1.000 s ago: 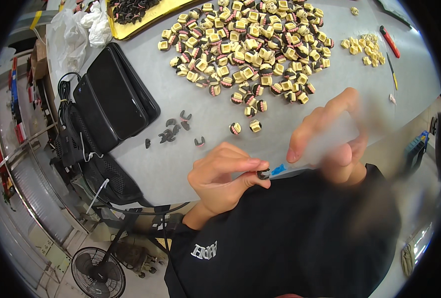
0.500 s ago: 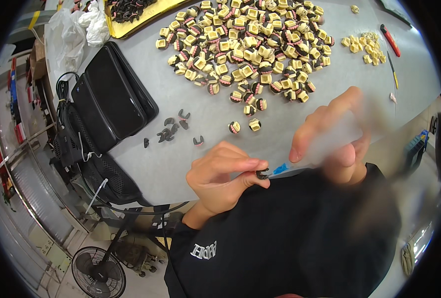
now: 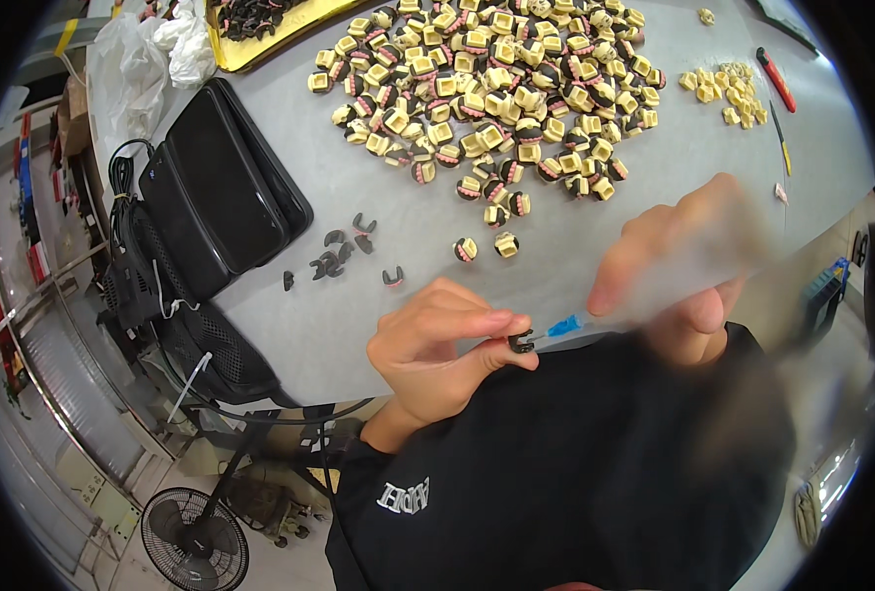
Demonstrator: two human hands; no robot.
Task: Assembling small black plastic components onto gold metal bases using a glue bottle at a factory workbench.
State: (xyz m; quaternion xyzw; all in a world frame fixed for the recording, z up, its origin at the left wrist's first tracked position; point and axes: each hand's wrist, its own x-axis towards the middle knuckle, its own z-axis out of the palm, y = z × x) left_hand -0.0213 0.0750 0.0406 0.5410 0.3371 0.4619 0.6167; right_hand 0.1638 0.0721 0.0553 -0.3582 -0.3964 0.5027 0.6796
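Note:
My left hand [image 3: 432, 345] pinches a small black U-shaped piece [image 3: 523, 343] between thumb and fingertips, close above the table's near edge. My right hand [image 3: 636, 258] is wrapped round a translucent squeeze bottle [image 3: 701, 248], smeared by motion or nearness. The bottle's blue needle tip [image 3: 565, 325] points left, its thin needle reaching the black piece; whether they touch I cannot tell. Beyond my left hand lie a loose black piece with a pink edge [image 3: 393, 277] and several more black pieces [image 3: 334, 258]. Two cream-and-black parts, one [image 3: 466, 249] beside the other [image 3: 506, 245], sit just past my fingers.
A big pile of cream, black and pink parts [image 3: 486, 98] covers the far middle. Small cream pieces [image 3: 728, 89], a red-handled tool [image 3: 776, 79] and a thin pointed tool [image 3: 780, 138] lie right. Left are a black folded device [image 3: 226, 187] and a yellow tray [image 3: 250, 59].
The bottle and my right hand have shifted and turned slightly, so more of the blue tip shows. My left hand keeps its pinch in nearly the same place.

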